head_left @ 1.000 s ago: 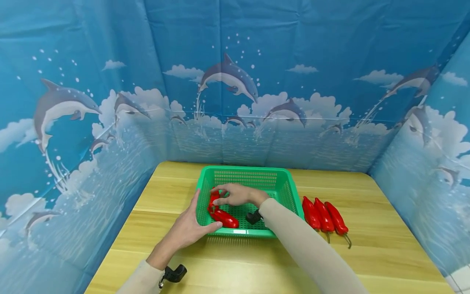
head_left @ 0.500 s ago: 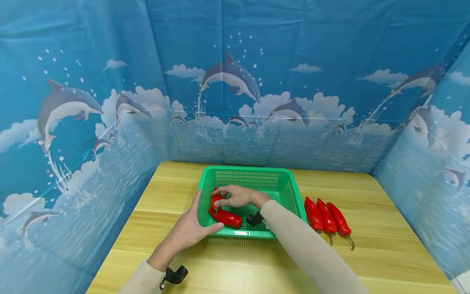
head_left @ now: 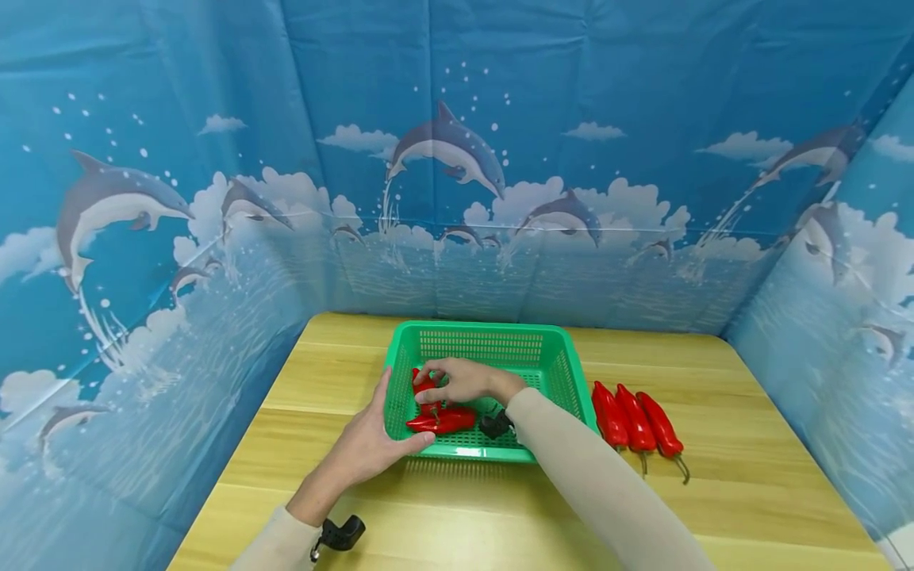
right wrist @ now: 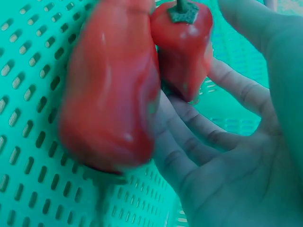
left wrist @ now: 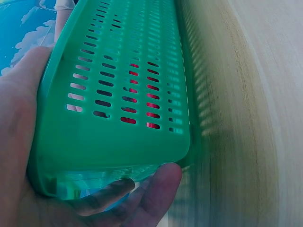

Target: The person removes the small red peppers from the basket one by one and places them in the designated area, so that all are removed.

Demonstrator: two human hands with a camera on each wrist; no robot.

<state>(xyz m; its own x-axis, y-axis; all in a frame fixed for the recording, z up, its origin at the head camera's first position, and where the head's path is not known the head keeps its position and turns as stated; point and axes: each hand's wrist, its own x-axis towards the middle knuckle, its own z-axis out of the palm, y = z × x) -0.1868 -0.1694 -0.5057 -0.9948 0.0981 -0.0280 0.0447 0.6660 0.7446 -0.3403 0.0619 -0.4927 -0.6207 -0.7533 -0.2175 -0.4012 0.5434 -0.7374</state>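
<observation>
Left hand (head_left: 367, 436): thumb and fingers spread wide about the near-left corner of the green basket (head_left: 485, 326), thumb along the near rim. Basket wall is thin, slotted; probably light and a little flexible, so the corner seems a sound brace point.

Inside, left part: far pepper (head_left: 423, 388) points away, partly covered; near pepper (head_left: 453, 419) lies crosswise, narrow tip leftward. The two appear to touch. Skins glossy; I judge them light, smooth, apt to roll or slip, firm but bruisable under hard pressure. Best hold: across the thick body; thin stem likely weak.

Right hand (head_left: 462, 379): reaches over the far pepper, fingers close about it. Fingertips partly hidden; cannot tell whether it pinches.

Right of basket: three peppers (head_left: 635, 424) side by side on the table (head_left: 743, 507), stems toward the person.
</observation>
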